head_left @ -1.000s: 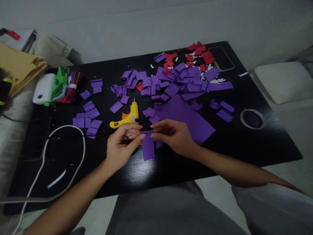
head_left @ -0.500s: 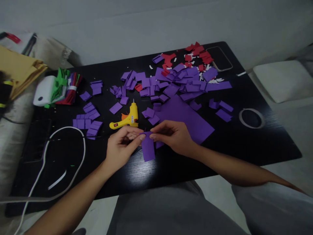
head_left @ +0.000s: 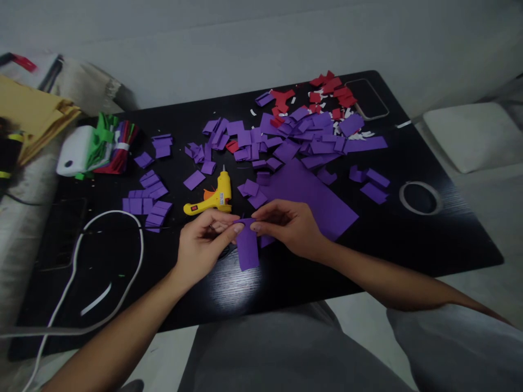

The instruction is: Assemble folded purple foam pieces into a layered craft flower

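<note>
Between my two hands hangs a small purple paper strip [head_left: 248, 249], pinched along its top edge above the table. My left hand [head_left: 204, 239] is closed on its upper left corner, thumb in front. The upper right corner is gripped by my right hand [head_left: 288, 226], also thumb in front. Just beyond my left hand lies a yellow glue gun [head_left: 223, 190] on its side, nozzle pointing away. A large purple sheet [head_left: 322, 204] lies flat behind and under my right hand. Several folded purple pieces [head_left: 253, 193] rest near the sheet's left edge.
Purple pieces [head_left: 314, 133] are heaped at the back, with red scraps [head_left: 345, 95] behind them. More folded pieces [head_left: 157, 212] lie at left. A white cable [head_left: 141, 250] loops across the black table [head_left: 433, 245]. A tape ring [head_left: 420, 197] lies at right, colored bundles [head_left: 118, 147] at far left.
Both hands keep their pinch on the purple strip in nearly the same place. Its lower end has shifted very slightly; the view has moved a little.
</note>
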### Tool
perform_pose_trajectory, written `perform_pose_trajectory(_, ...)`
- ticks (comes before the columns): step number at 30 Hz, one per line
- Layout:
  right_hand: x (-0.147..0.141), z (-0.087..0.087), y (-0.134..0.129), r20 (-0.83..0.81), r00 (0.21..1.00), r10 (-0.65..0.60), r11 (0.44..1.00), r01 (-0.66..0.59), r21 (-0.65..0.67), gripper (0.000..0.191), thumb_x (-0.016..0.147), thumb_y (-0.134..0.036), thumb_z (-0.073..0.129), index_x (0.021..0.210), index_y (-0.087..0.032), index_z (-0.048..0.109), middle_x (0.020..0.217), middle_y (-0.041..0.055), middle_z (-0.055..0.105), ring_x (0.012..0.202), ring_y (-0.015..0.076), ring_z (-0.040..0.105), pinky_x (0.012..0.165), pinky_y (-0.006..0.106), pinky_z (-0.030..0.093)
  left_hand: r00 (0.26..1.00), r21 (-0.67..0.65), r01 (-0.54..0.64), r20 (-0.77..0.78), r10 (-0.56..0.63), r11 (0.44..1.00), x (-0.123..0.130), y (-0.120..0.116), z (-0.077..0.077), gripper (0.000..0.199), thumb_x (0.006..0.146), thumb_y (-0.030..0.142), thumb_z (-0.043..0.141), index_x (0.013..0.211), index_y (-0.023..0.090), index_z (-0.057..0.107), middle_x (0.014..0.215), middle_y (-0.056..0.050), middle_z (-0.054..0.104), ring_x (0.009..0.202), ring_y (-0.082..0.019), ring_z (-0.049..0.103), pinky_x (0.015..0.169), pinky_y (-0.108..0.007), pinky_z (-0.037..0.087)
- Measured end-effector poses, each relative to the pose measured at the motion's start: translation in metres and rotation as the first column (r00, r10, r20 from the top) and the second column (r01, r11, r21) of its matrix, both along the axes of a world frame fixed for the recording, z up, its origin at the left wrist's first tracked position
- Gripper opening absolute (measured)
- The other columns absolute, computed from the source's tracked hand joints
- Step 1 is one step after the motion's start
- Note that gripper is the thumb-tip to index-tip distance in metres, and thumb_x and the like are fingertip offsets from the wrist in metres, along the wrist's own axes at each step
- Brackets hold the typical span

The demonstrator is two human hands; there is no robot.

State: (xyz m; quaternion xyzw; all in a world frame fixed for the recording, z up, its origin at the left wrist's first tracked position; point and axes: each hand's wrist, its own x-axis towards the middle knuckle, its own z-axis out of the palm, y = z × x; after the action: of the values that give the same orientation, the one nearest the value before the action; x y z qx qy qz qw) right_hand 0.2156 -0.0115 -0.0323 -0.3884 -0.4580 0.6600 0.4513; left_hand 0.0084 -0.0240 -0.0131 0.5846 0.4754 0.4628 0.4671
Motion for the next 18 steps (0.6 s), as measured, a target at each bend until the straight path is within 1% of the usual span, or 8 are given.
perform_pose_trajectory(3, 0.0004, 0.0002, 0.0001, 0.008, 1.000, 0.003, 1.000, -0.003, 0.006, 0.030, 0.072, -0.033, 0.095, 0.095, -0.022, 0.078, 0.082, -0.0014, 0.079, 0.075, 0.0138, 0.077, 0.076, 0.028, 0.066, 1.000, -0.023, 0.002, 0.006, -0.002, 1.000, -0.0002, 0.0007, 0.0004, 0.016, 0.085, 0.030, 0.085, 0.089, 0.019, 0.074, 0.065, 0.002, 0.073, 0.054, -0.013, 0.069, 0.054, -0.024, 0.059)
perform_pose_trajectory(6, 0.0005, 0.0008, 0.0000, 0.024, 1.000, 0.001, 0.999, -0.002, 0.042, 0.030, 0.073, -0.031, 0.094, 0.098, -0.024, 0.079, 0.083, -0.0019, 0.080, 0.077, 0.0134, 0.077, 0.077, 0.026, 0.065, 0.999, -0.064, 0.041, 0.017, -0.040, 0.997, -0.0005, 0.0029, 0.0021, 0.017, 0.085, 0.030, 0.084, 0.087, 0.019, 0.072, 0.062, 0.002, 0.071, 0.053, -0.013, 0.068, 0.053, -0.024, 0.058)
perform_pose_trajectory(9, 0.0005, 0.0016, -0.0007, 0.034, 0.999, 0.021, 0.997, -0.023, 0.072, 0.022, 0.077, -0.031, 0.091, 0.093, -0.023, 0.081, 0.087, -0.0006, 0.082, 0.081, 0.0143, 0.078, 0.082, 0.028, 0.065, 0.995, -0.116, 0.096, 0.038, -0.092, 0.989, -0.0008, 0.0056, 0.0044, 0.018, 0.086, 0.033, 0.083, 0.086, 0.019, 0.071, 0.059, 0.002, 0.069, 0.051, -0.013, 0.066, 0.052, -0.024, 0.056)
perform_pose_trajectory(12, 0.0009, 0.0031, -0.0013, 0.070, 0.996, 0.048, 0.996, -0.054, 0.075, 0.020, 0.079, -0.035, 0.090, 0.091, -0.021, 0.082, 0.089, 0.0018, 0.082, 0.080, 0.0160, 0.077, 0.082, 0.031, 0.066, 0.992, -0.138, 0.117, 0.071, -0.108, 0.984, -0.0019, 0.0072, 0.0058, 0.020, 0.085, 0.035, 0.085, 0.091, 0.020, 0.072, 0.063, 0.002, 0.069, 0.053, -0.013, 0.065, 0.052, -0.024, 0.054)
perform_pose_trajectory(15, 0.0026, 0.0057, -0.0017, 0.079, 0.994, 0.071, 0.993, -0.078, 0.090, 0.021, 0.080, -0.038, 0.089, 0.091, -0.020, 0.082, 0.087, 0.0030, 0.082, 0.078, 0.0160, 0.076, 0.077, 0.030, 0.065, 0.986, -0.174, 0.138, 0.116, -0.119, 0.975, -0.0043, 0.0075, 0.0041, 0.020, 0.085, 0.033, 0.085, 0.097, 0.020, 0.076, 0.069, 0.001, 0.069, 0.058, -0.012, 0.065, 0.055, -0.023, 0.054)
perform_pose_trajectory(18, 0.0049, 0.0084, -0.0021, 0.049, 0.994, 0.101, 0.988, -0.106, 0.112, 0.020, 0.086, -0.037, 0.084, 0.097, -0.020, 0.083, 0.090, 0.0037, 0.082, 0.080, 0.0154, 0.076, 0.078, 0.029, 0.065, 0.971, -0.260, 0.171, 0.208, -0.118, 0.950, -0.0057, 0.0078, 0.0015, 0.016, 0.085, 0.032, 0.084, 0.094, 0.021, 0.077, 0.069, 0.001, 0.069, 0.060, -0.012, 0.064, 0.056, -0.024, 0.054)
